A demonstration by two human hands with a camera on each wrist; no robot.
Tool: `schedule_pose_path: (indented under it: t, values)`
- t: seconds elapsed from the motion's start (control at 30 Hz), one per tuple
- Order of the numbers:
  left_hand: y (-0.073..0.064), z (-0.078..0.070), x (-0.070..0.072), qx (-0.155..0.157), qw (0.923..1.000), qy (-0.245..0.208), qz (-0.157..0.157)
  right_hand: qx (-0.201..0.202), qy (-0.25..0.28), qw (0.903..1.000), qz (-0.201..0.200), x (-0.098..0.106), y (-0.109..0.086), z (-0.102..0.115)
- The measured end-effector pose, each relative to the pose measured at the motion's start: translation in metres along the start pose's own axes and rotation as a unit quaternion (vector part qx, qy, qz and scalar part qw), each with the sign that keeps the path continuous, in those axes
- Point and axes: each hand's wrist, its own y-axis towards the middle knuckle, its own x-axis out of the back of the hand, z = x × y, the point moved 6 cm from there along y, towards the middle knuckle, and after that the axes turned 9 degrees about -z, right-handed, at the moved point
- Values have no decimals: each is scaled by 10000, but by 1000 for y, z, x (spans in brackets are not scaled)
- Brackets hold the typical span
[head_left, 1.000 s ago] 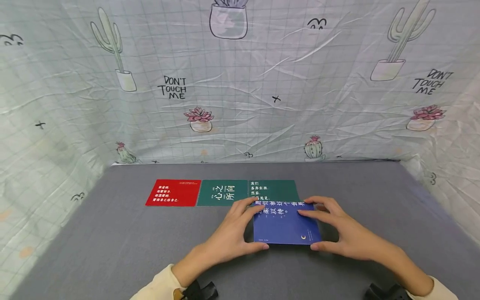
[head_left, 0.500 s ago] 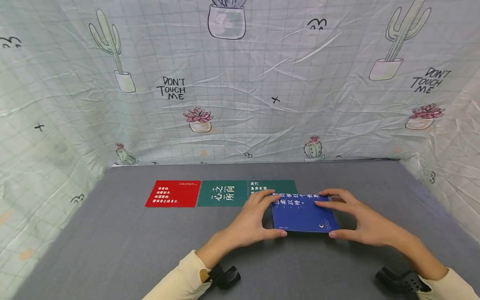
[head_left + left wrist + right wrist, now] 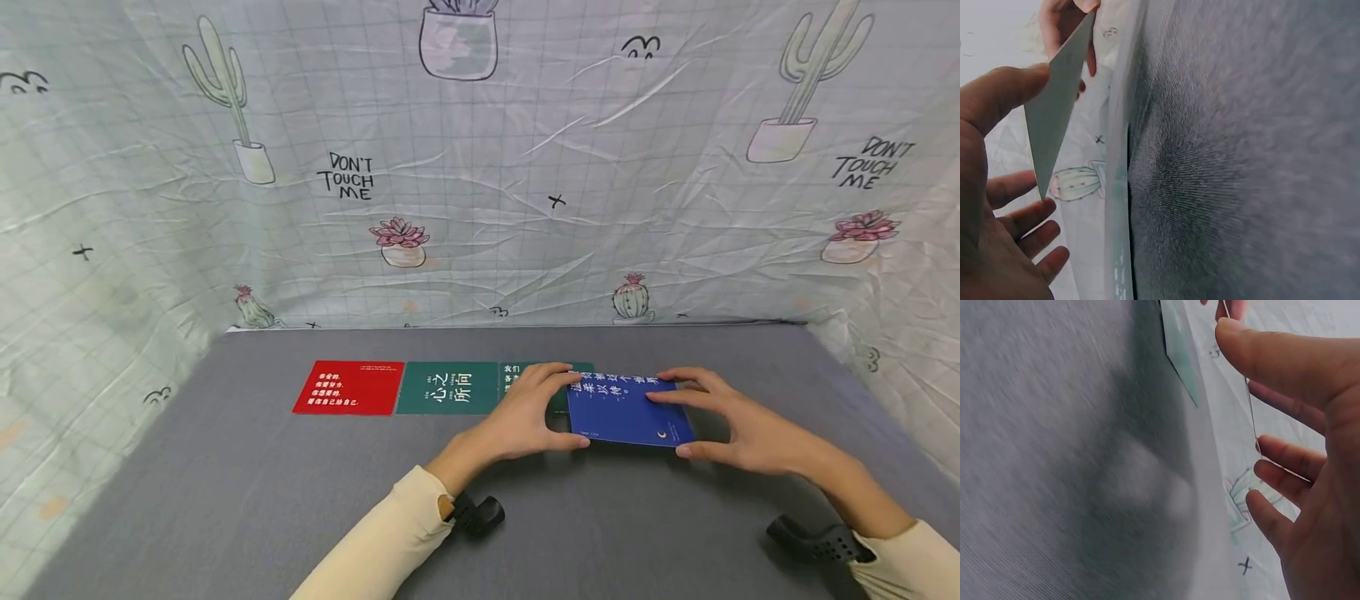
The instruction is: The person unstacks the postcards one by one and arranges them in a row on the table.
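Both hands hold a blue card [image 3: 626, 417] with white Chinese text and a small moon, lifted above the table. My left hand [image 3: 521, 417] pinches its left side, thumb at the near corner and fingertips at the far one. At the right side, my right hand [image 3: 738, 421] grips it the same way. The card's pale underside [image 3: 1057, 106] faces the left wrist view; the right wrist view catches it nearly edge-on. Behind the left hand lies a dark green card [image 3: 512, 379], partly hidden by that hand and the blue card.
Left of it in the same row lie another green card [image 3: 447, 388] and a red card [image 3: 348, 388], side by side on the grey table [image 3: 247, 500]. A cloth printed with cacti [image 3: 480, 183] hangs behind the table and along its sides.
Both hands have carried the blue card to the right and away from the body, toward the right end of the row. The cards on the table have stayed put.
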Motion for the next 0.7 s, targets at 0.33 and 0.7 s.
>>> schedule_pose_path:
  t: [0.33,0.7]
  values:
    - [28,1,-15,242,9987,385,251,-211,23,9996,208,13,5,-17]
    - [46,2,-35,211,9961,837,169,-265,100,9987,424,21,6,-33]
